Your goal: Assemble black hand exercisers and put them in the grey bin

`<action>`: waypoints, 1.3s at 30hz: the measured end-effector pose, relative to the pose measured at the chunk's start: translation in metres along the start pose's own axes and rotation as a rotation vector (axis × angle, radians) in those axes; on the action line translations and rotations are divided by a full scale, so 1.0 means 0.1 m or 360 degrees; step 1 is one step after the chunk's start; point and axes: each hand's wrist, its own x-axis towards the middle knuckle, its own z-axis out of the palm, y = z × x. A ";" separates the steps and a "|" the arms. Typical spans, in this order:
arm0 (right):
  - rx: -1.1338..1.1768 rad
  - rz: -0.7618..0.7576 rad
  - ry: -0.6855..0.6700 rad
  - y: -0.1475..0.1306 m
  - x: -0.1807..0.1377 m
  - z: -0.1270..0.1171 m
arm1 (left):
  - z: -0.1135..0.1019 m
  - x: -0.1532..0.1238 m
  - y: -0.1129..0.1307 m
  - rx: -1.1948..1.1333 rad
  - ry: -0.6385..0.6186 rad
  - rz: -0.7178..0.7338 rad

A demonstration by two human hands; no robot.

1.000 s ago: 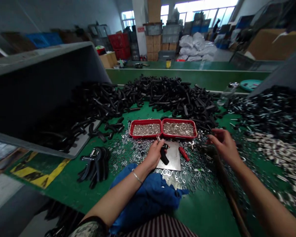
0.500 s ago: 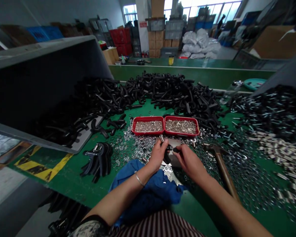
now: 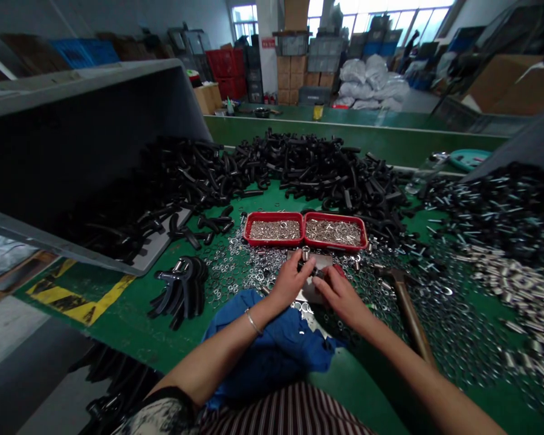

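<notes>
Holding one small black plastic handle piece (image 3: pixel 309 270) together, the left hand (image 3: pixel 290 281) and right hand (image 3: pixel 340 294) pinch it just above the flat grey metal plate (image 3: pixel 318 263) on the green tabletop (image 3: pixel 372 386). It could slip if a finger loosens. Half a second ago, both hands were a little lower.

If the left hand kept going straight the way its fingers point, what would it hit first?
Probably the red trays: the left hand, holding a small black part, points up and away toward them; depth is unclear.
</notes>
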 end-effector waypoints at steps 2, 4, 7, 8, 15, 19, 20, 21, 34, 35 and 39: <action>0.0227 0.0168 -0.0276 0.02 0.00 0.00 | -0.06 0.01 -0.03 0.0079 -0.0129 0.0193; 0.0402 0.0354 -0.0587 0.03 -0.01 -0.01 | -0.11 0.02 -0.04 0.0171 -0.0263 0.0309; 0.0070 0.0168 -0.0326 0.00 0.01 -0.03 | -0.14 0.04 -0.06 0.0155 -0.0211 0.0139; -0.0128 0.0016 -0.0109 -0.01 0.01 -0.04 | -0.13 0.05 -0.06 0.0084 -0.0176 0.0050; 0.0009 0.0183 -0.0355 0.02 0.01 -0.02 | -0.06 0.01 -0.03 0.0050 -0.0181 0.0428; 0.0031 0.0066 -0.0052 0.01 -0.01 -0.03 | -0.02 -0.02 -0.01 0.0100 -0.0049 0.0352; 0.0067 0.0117 -0.0134 0.00 -0.02 -0.04 | -0.01 -0.03 0.00 0.0121 -0.0044 0.0377; 0.0115 0.0190 -0.0256 -0.01 -0.03 -0.04 | 0.00 -0.04 0.01 0.0151 -0.0070 0.0439; -0.0057 -0.0210 0.0032 -0.08 -0.14 0.01 | 0.04 -0.13 0.06 0.0068 0.0049 0.0318; -0.0144 -0.0344 0.0227 -0.07 -0.14 0.04 | 0.05 -0.14 0.06 0.0037 0.0105 0.0214; 0.0146 -0.0293 0.0326 0.03 -0.11 0.18 | 0.04 -0.12 0.03 0.0180 0.0115 0.0226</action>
